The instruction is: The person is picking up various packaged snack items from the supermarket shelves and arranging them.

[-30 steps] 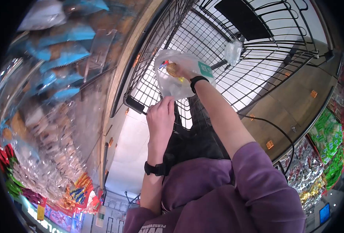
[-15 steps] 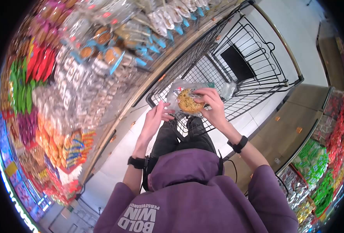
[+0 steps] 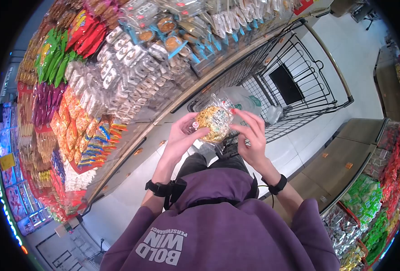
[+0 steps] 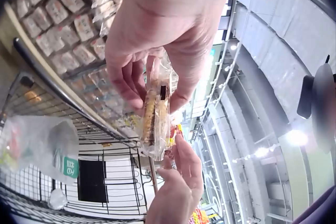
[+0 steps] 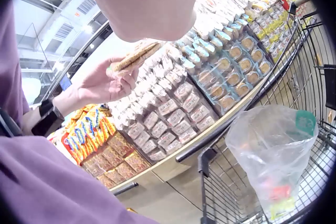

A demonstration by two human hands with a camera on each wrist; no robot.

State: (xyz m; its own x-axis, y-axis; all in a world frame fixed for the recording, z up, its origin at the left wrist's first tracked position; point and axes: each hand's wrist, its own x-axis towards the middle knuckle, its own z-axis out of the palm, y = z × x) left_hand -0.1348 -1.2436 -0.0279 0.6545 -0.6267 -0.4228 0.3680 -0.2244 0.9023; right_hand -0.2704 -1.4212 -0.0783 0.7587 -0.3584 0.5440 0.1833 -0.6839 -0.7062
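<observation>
A flat, round, golden cookie [image 3: 214, 123] in a clear wrapper with dark print is held up in front of the body. My left hand [image 3: 182, 137] grips it, thumb on the near face and fingers around its left edge. In the left wrist view the cookie [image 4: 156, 113] is seen edge-on between thumb and fingers. On the other side, my right hand [image 3: 252, 140] has extended fingers with their tips right at the wrapper's edge. Beyond the hands, a translucent plastic bag [image 5: 273, 150] with a green label and some colourful contents lies in the cart.
The black wire shopping cart [image 3: 294, 113] stands ahead, with a small clear crumpled packet [image 3: 274, 113] inside. Shelves of wrapped snacks [image 3: 132, 77] line the left, edged by a wooden rail. A brown counter [image 3: 331, 156] and more bagged sweets [image 3: 364, 185] are on the right.
My right hand came out of the plastic bag with the cookie. The cookie moved up toward the body, and the left hand took hold of it. The bag now lies in the cart.
</observation>
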